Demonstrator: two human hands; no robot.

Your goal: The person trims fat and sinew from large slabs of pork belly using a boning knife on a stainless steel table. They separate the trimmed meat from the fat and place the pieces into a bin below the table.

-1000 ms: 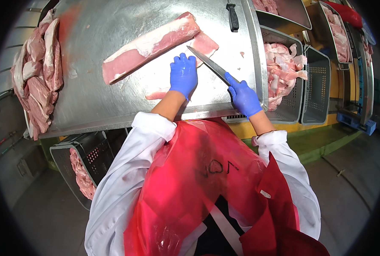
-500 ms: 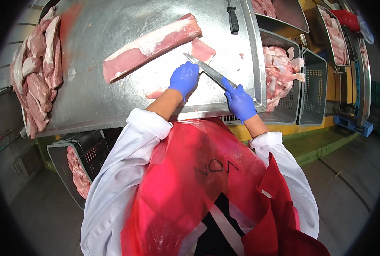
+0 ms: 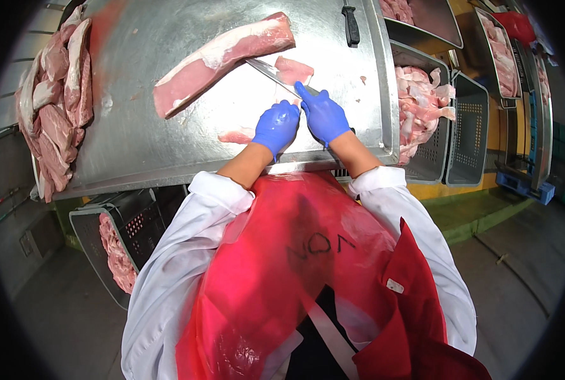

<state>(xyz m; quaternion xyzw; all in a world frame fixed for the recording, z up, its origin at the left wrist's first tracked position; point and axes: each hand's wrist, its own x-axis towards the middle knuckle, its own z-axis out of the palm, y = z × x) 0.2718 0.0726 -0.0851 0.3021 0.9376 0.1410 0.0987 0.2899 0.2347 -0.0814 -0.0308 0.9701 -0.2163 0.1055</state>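
Observation:
My right hand (image 3: 325,116), in a blue glove, is wrapped round the handle of a knife (image 3: 268,73), with the forefinger stretched along it. The blade points up and left, its tip at the lower edge of a long pork loin (image 3: 222,58) with a white fat layer. Close beside it, my left hand (image 3: 277,128), also blue-gloved, is closed; what its fingers hold is hidden. A flat pink meat piece (image 3: 294,69) lies just beyond the blade. Left of my left hand is a small meat scrap (image 3: 237,136).
Stacked meat pieces (image 3: 57,101) lie at the metal table's (image 3: 130,139) left edge. Another black-handled knife (image 3: 351,28) rests at the far right. Beyond the raised right rim stand a grey crate (image 3: 431,158) of trimmings and another grey crate (image 3: 469,126). A crate of meat (image 3: 98,253) sits below left.
My right hand has moved left and slightly up with the knife, close to my left hand. The loin's right end and the flat piece have shifted slightly left.

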